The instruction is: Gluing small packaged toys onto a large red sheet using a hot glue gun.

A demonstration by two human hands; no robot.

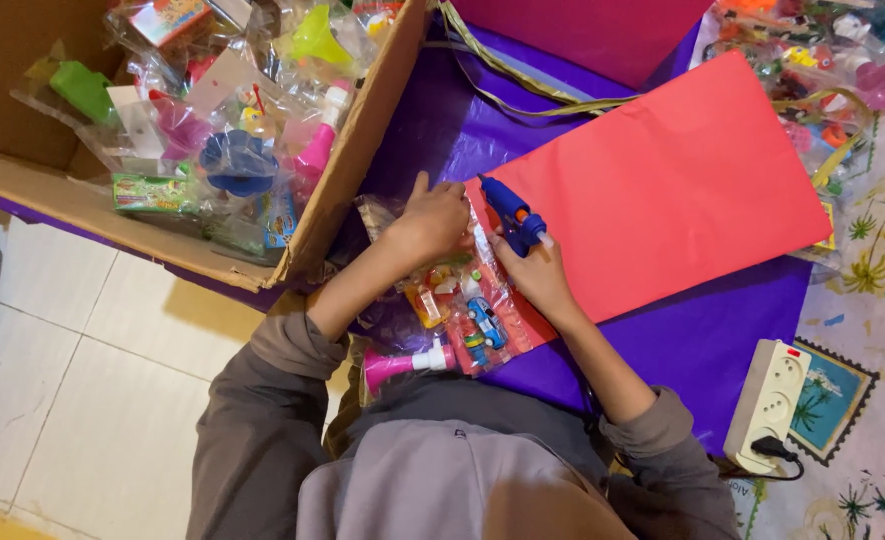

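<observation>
From the head camera, looking straight down, the right hand [537,275] is closed around the handle of a blue hot-glue gun with an orange trigger [512,215]. The gun lies over the near-left corner of a large salmon-red sheet of paper [672,185]. Its long axis runs on a diagonal, from the blunt blue end at upper left near the sheet's corner down to the pale tip at lower right, just above the right hand's knuckles; which end is the nozzle is too small to tell for sure.

The left hand [430,222] lies just beside the gun, to its left, fingers curled down and pressing on a clear plastic packet of small coloured toys [467,305]. Whether it pinches the packet or only pins it down cannot be told. The packet stretches from under that hand toward the person's body, with a little blue toy car showing inside. Below it, close to the person's grey hooded top [442,470], lies a pink plastic toy horn with a white mouthpiece [407,363].

The red sheet rests on a purple plastic sheet [702,340]. To the left stands an open brown cardboard box [347,165] filled with bagged toys. At lower right, a cream power strip with a black plug [767,405] sits on a patterned mat.
</observation>
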